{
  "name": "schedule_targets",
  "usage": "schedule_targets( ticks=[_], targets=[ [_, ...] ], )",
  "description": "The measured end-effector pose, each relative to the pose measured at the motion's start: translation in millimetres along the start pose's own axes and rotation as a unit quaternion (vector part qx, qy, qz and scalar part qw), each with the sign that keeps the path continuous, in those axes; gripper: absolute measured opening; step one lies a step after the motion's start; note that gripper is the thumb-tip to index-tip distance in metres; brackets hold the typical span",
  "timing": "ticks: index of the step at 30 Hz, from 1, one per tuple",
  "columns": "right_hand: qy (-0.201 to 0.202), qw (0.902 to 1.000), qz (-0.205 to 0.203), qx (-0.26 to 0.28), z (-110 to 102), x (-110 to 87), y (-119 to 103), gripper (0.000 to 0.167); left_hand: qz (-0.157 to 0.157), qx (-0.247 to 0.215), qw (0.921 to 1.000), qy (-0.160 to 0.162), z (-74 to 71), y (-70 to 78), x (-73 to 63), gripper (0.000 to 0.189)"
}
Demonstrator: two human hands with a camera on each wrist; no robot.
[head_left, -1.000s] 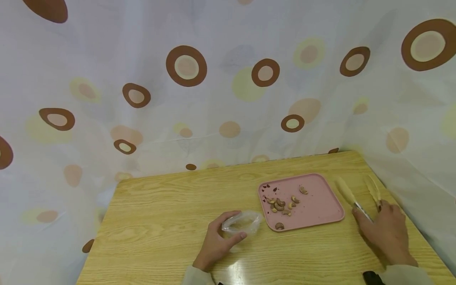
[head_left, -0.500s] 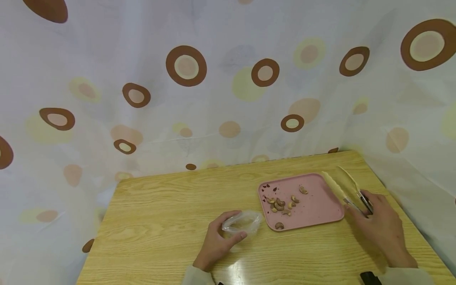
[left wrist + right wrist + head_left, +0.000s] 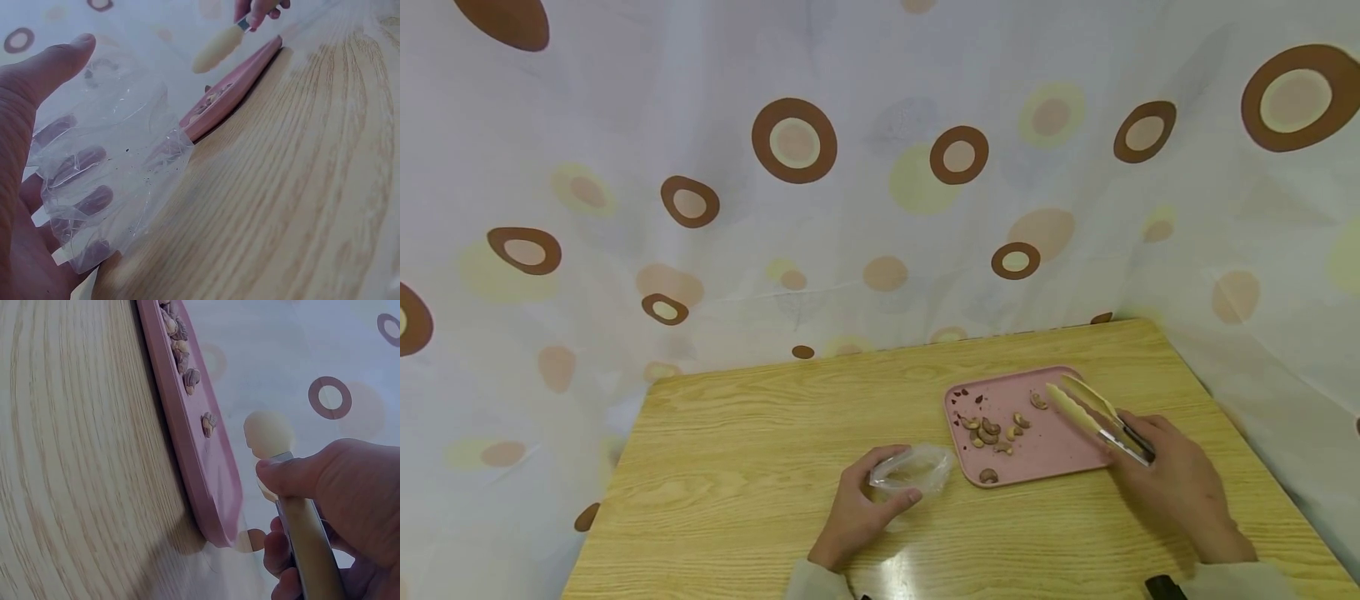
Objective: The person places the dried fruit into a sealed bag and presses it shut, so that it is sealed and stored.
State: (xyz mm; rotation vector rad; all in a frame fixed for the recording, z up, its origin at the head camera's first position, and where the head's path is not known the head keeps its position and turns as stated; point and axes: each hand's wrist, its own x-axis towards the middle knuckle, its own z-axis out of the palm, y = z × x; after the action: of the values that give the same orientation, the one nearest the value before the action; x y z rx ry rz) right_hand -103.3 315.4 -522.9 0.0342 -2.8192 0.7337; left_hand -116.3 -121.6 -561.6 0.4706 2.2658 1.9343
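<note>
two pale sleeves (image 3: 817,581) reach in from the bottom edge of the head view. in the lower middle, the left hand (image 3: 854,508) is curved round a clear bag (image 3: 125,187), thumb and fingers well apart, so the bag's mouth gapes. the bag looks very light, limp and slippery; it is probably best held by the rim, as it may fold in if let go. in the lower right, the right hand (image 3: 1180,483) is clamped on the handles of tongs (image 3: 1077,412); their pale tips stand apart, raised over the right part of a pink tray (image 3: 1052,450). the tongs seem stiff and springy, the handles being the natural grip. on the tray, mostly toward the left, lie curved brown nuts (image 3: 988,432) and dark bits (image 3: 979,399). the nuts should be light and hard, apt to slip, and easiest taken across the middle. beneath spreads a wood-grain surface (image 3: 760,450). behind, filling the upper frame, hangs a white cloth (image 3: 850,192) with brown and yellow ovals.
</note>
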Motion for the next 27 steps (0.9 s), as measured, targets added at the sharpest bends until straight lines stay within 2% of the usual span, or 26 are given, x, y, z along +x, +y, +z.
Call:
schedule_targets(
  ticks=[6, 18, 27],
  targets=[
    [-0.002, 1.0, -0.002, -0.004, 3.5, 1.8, -4.7, 0.063, -0.006, 0.005, 1.0, 0.002, 0.5, -0.6, 0.2, 0.051],
    [-0.053, 0.998, 0.034, 0.0, 5.2, 6.8, -13.0, 0.072, -0.003, 0.008, 1.0, 0.002, 0.3, -0.4, 0.9, 0.052],
    [-0.052, 0.998, 0.035, -0.002, 10.3, 7.8, -14.4, 0.075, 0.004, 0.01, 0.9999, -0.002, -0.1, -2.3, 1.2, 0.053]
  ],
)
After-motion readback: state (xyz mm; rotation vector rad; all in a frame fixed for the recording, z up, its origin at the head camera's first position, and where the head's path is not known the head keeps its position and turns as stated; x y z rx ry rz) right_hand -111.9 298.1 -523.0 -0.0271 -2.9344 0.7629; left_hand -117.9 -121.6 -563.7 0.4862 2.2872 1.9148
